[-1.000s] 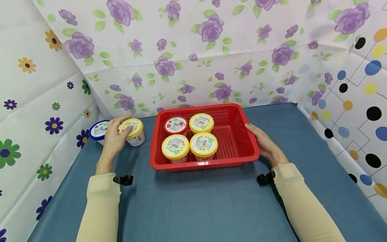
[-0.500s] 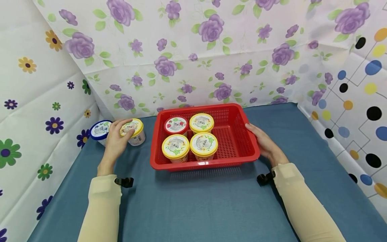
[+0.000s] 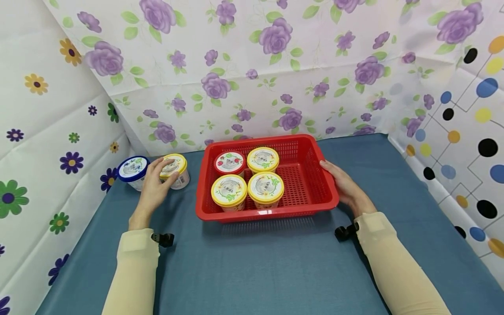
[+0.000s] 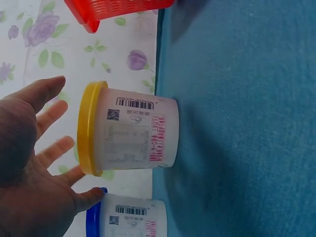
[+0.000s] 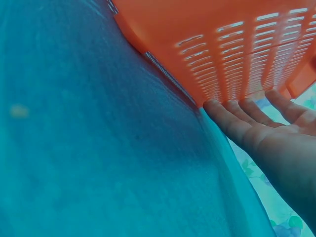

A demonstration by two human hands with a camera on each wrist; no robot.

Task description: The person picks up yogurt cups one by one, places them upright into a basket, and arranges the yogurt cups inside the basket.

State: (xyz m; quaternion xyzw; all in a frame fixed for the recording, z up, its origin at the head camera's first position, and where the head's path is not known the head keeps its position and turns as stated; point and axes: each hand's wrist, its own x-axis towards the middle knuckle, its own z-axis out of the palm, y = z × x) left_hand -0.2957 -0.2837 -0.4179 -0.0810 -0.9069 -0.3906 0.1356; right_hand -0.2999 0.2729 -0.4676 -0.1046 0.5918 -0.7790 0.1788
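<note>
A white tub with a yellow lid (image 3: 181, 180) stands upright on the table at the left. My left hand (image 3: 153, 188) hovers at its lid with fingers spread; the left wrist view shows a gap between the thumb and the tub (image 4: 136, 131). Just left of that is a blue-lidded tub (image 3: 133, 168), close to my little finger (image 4: 89, 198). My right hand (image 3: 346, 190) holds the right side of the red basket (image 3: 267, 213), thumb over the rim and fingertips on the slotted outer wall (image 5: 232, 54).
Inside the basket's left half stand several tubs, among them a red-lidded one (image 3: 229, 162) and a yellow-lidded one (image 3: 265, 188). A blue cloth (image 3: 267, 271) covers the table. Patterned sheets (image 3: 252, 87) hang at the back and both sides.
My left hand has shifted slightly to the right over the yellow-lidded tub, uncovering more of the blue-lidded one. The right hand and the basket stay where they were.
</note>
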